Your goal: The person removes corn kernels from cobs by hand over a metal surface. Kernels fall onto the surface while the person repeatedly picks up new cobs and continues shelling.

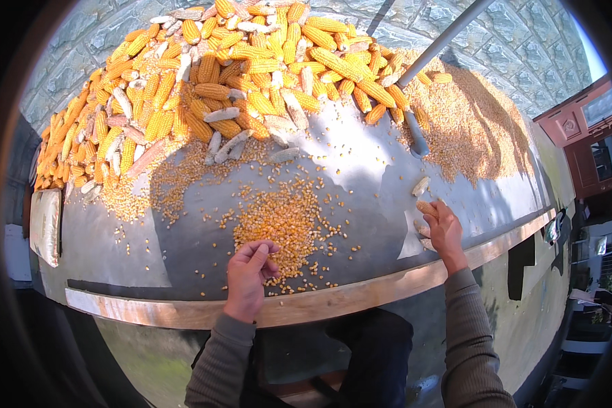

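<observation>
My right hand [444,232] grips a short bare corn cob [427,208] at the right of the grey table surface, beside several other bare cobs [421,186]. Over the near edge of a pile of loose yellow corn kernels [280,224], my left hand [253,275] is held with curled fingers; whether anything lies inside them cannot be told. Behind, a large heap of dried corn ears [255,66] is mixed with whitish and reddish cobs. A broad mound of shelled kernels [469,117] lies at the back right.
A wooden strip [336,301] runs along the table's near edge. A grey pipe [446,41] slants up between the ears and the kernel mound, near a short grey pipe piece [416,133]. A pale block-like object [46,227] stands at the left edge, and a stone-patterned wall [520,46] rises behind.
</observation>
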The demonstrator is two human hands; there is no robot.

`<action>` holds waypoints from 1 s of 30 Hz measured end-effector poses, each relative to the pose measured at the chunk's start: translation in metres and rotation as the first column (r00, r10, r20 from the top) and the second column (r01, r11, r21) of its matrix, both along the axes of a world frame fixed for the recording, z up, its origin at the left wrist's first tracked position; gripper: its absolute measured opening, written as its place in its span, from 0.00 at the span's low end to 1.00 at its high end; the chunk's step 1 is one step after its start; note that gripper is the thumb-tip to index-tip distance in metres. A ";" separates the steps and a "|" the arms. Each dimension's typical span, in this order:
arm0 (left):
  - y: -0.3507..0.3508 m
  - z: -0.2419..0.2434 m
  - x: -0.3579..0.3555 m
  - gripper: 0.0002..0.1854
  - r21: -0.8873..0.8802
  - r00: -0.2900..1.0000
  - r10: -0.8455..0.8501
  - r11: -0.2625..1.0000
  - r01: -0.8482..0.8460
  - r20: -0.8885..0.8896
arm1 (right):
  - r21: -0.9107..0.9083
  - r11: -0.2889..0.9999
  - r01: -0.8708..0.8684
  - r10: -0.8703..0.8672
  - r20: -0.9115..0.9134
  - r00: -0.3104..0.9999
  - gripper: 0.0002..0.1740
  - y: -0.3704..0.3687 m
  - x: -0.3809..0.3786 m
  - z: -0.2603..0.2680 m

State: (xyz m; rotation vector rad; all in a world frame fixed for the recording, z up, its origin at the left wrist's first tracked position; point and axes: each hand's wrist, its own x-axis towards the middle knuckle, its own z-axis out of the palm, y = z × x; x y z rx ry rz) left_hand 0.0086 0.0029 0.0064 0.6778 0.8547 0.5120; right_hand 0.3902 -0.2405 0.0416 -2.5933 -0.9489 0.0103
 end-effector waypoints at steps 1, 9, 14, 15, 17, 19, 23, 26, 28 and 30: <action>-0.001 0.002 0.001 0.09 -0.002 1.000 -0.007 1.000 0.007 -0.006 | 0.006 0.999 0.040 -0.040 -0.016 0.999 0.16 -0.012 0.014 -0.002; 0.002 0.004 -0.004 0.09 0.026 1.000 0.018 0.999 -0.018 0.005 | -0.057 0.996 -0.067 0.069 0.033 0.997 0.14 0.035 0.042 -0.020; 0.001 0.008 -0.002 0.09 0.012 1.000 0.001 1.000 -0.001 -0.011 | 0.092 0.964 -0.249 0.262 -0.172 0.950 0.18 0.171 0.031 -0.035; 0.002 0.007 0.000 0.09 0.007 1.000 -0.007 1.000 0.007 -0.009 | 0.079 0.948 -0.309 0.316 -0.116 0.941 0.19 0.196 0.033 -0.038; 0.004 0.009 -0.003 0.09 0.005 1.000 0.016 1.000 -0.015 -0.010 | 0.110 0.933 -0.343 0.354 -0.101 0.930 0.20 0.255 0.023 -0.042; 0.006 0.008 -0.005 0.09 -0.017 0.999 0.030 0.999 -0.030 0.012 | 0.156 0.910 -0.385 0.397 -0.057 0.916 0.23 0.308 0.019 -0.048; 0.008 0.010 -0.003 0.08 -0.076 0.998 0.048 0.996 -0.045 0.038 | -0.055 0.924 -0.377 0.381 0.148 0.913 0.30 0.377 0.019 -0.057; 0.010 0.012 -0.003 0.08 -0.034 1.000 0.001 0.999 0.000 0.013 | -0.132 0.927 -0.350 0.363 0.090 0.928 0.28 0.400 0.026 -0.071; 0.011 0.014 -0.003 0.08 -0.051 1.000 0.005 0.999 -0.005 -0.011 | -0.166 0.934 -0.317 0.339 0.124 0.933 0.28 0.408 0.016 -0.075; 0.012 0.014 -0.003 0.08 -0.058 1.000 0.012 0.998 -0.013 -0.017 | -0.211 0.946 -0.247 0.276 0.120 0.954 0.29 0.407 0.009 -0.076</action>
